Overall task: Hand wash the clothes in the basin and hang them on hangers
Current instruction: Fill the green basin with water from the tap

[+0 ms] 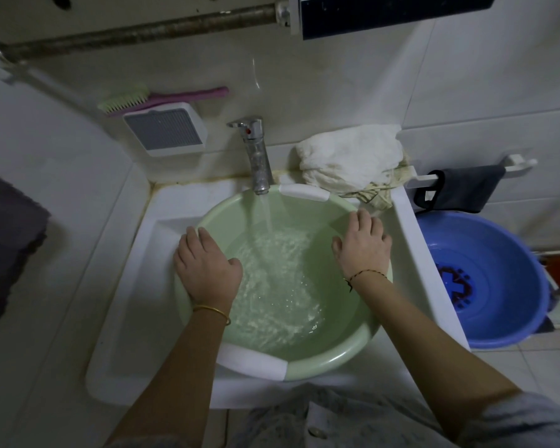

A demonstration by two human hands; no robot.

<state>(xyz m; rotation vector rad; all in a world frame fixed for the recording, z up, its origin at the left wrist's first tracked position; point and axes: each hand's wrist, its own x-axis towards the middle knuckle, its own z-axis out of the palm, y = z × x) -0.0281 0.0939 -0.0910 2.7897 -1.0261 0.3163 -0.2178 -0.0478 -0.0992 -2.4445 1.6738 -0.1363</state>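
Note:
A pale green basin (333, 357) with white grips sits in the white sink (133, 318). Water runs from the chrome tap (256, 156) into the basin and churns at its middle. My left hand (204, 263) grips the basin's left rim, fingers over the outside and thumb inside. My right hand (362, 244) holds the right rim the same way. A crumpled white cloth (346, 156) lies on the sink's back right corner, with a striped garment (379, 192) beneath it. No clothes show in the water.
A blue tub (498, 286) stands on the floor at the right. A dark cloth (463, 189) hangs on a wall rail above it. A green and pink brush (143, 98) and a soap box (165, 130) sit on the back ledge. A dark towel (7, 247) hangs at the left.

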